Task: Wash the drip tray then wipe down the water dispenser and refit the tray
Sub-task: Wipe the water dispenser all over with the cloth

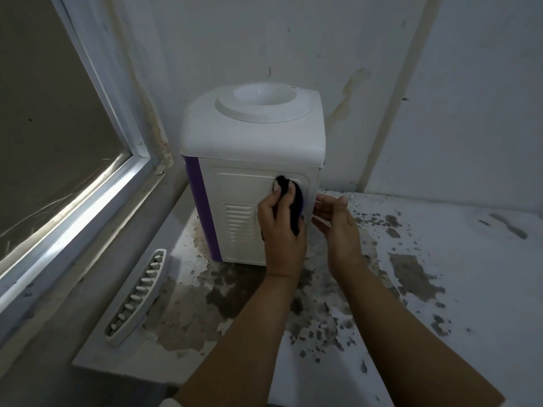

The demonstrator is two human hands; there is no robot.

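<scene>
White water dispenser (252, 160) with purple side trim stands at frame centre on worktop (440, 259), paint peeling and stained. Left hand (282, 227) presses dark cloth (295, 201) against ribbed side panel, fingers (276, 188) curled over cloth. Right hand (338, 221) at 3 o'clock of left hand, flat and relaxed against dispenser's corner edge. Slotted white drip tray (138, 298) lies at 8 o'clock of dispenser, well apart, near window frame (88, 183) at 9 o'clock.
</scene>
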